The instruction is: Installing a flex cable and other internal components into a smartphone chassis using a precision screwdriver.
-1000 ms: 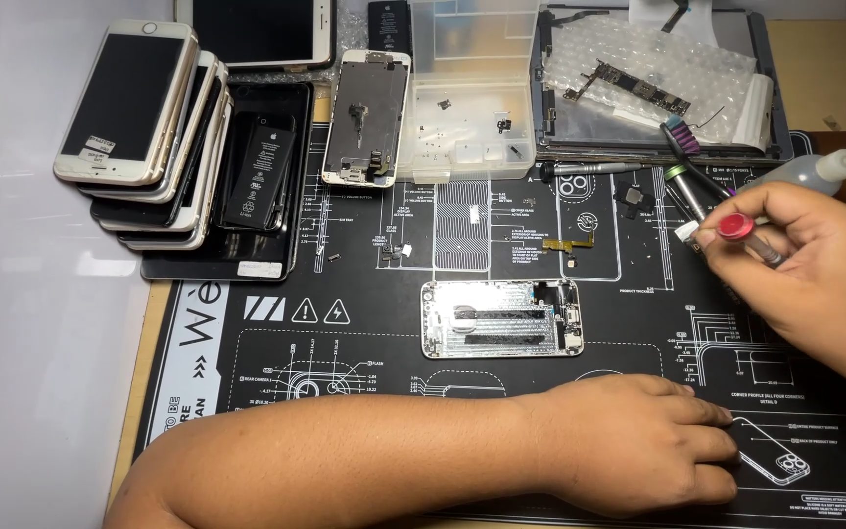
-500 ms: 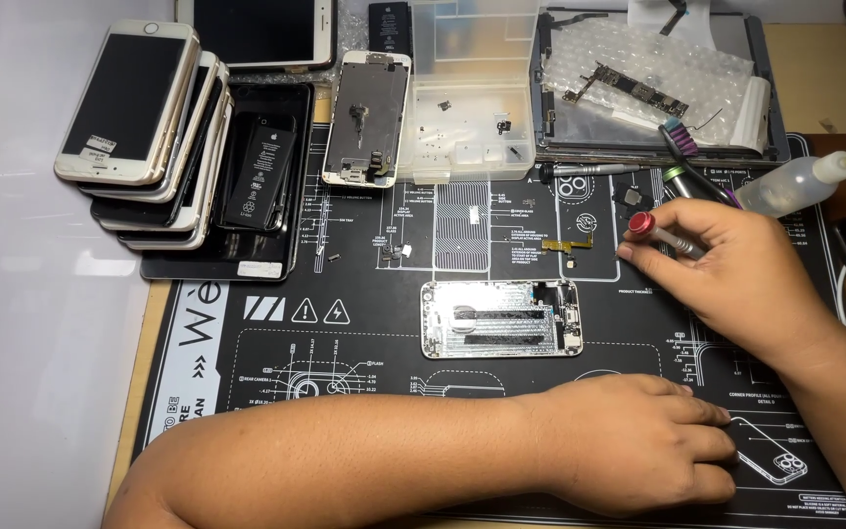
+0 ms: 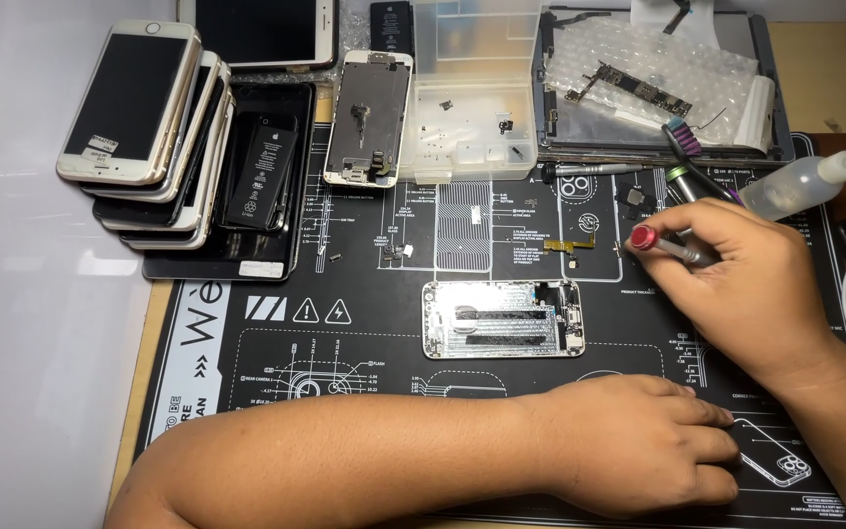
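While the left hand [image 3: 638,446] lay flat and empty near the mat's [image 3: 247,392] front edge, the right hand [image 3: 746,279] was clamped on a red-capped screwdriver [image 3: 673,247] toward its right edge. The phone housing [image 3: 503,318] sat opened at mid-mat, apparently stripped, with reassembly seemingly left.

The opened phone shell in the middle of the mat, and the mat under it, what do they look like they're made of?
The phone shell looks like bare metal: silvery, with bright glints off its inner plates and rim. The mat looks like matte black rubber or silicone, lying flat with no glare and printed with white diagrams; the exact material cannot be told. The right hand holds a red-capped tool with a shiny shaft, probably metal.
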